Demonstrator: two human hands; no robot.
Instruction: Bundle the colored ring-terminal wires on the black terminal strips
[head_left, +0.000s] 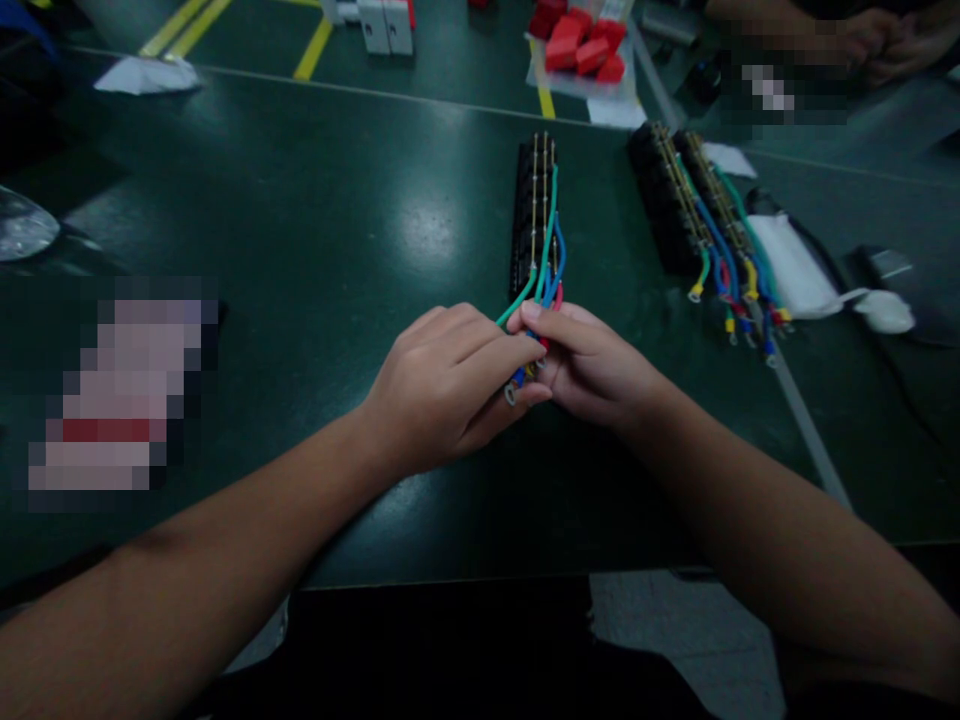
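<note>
In front of me on the dark green table lies a black socket strip [534, 205] with brass bars along its top. Green, blue and red wires [553, 255] run from it toward me into my hands. My left hand [454, 380] is closed around the wire ends, its fingertips pressed together near the ring terminals [511, 393]. From the other side my right hand [589, 360] pinches the same bundle, thumb on top. Both hands touch at the bundle, a little off the strip's near end. Some wire ends are hidden by the fingers.
Two similar black strips [664, 200] with wires and ring terminals lie at right, beside a white pouch [799, 265]. Red blocks [581, 45] sit in a plastic bag at the back. A blurred-out flat object [124, 390] lies at left. Another person's hands [885, 45] are at upper right.
</note>
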